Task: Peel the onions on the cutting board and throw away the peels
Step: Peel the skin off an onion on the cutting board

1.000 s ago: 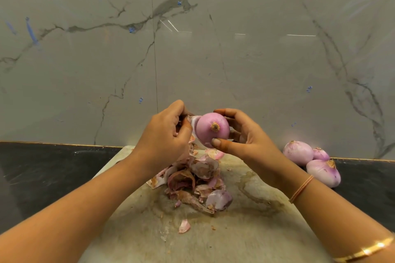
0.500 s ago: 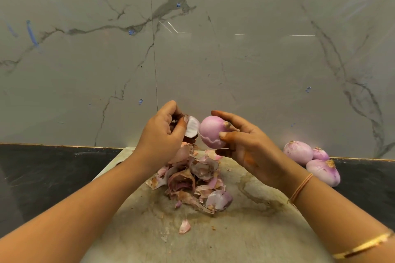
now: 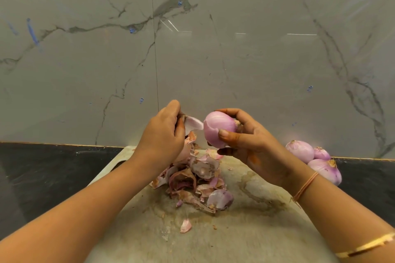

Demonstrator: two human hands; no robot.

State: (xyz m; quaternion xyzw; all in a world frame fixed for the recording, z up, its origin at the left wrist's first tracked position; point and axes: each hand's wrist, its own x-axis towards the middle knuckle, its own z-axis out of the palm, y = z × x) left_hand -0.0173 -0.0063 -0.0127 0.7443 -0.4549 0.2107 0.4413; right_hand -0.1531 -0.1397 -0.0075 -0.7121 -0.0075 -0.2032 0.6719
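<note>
Right hand (image 3: 252, 145) grips the onion (image 3: 218, 129), left hand (image 3: 164, 134) pinches a peel strip (image 3: 193, 124) at 9 o'clock of it. Probably best to tear slow, then drop it on the peel pile (image 3: 196, 181).

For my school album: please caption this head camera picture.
Left hand pulls a peel off the onion held in the right hand.

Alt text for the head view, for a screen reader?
A person's right hand holds a pink onion above a stained cutting board while the left hand pinches a strip of peel beside it. A pile of peels lies on the board; three more onions sit at right by the marble wall.
</note>
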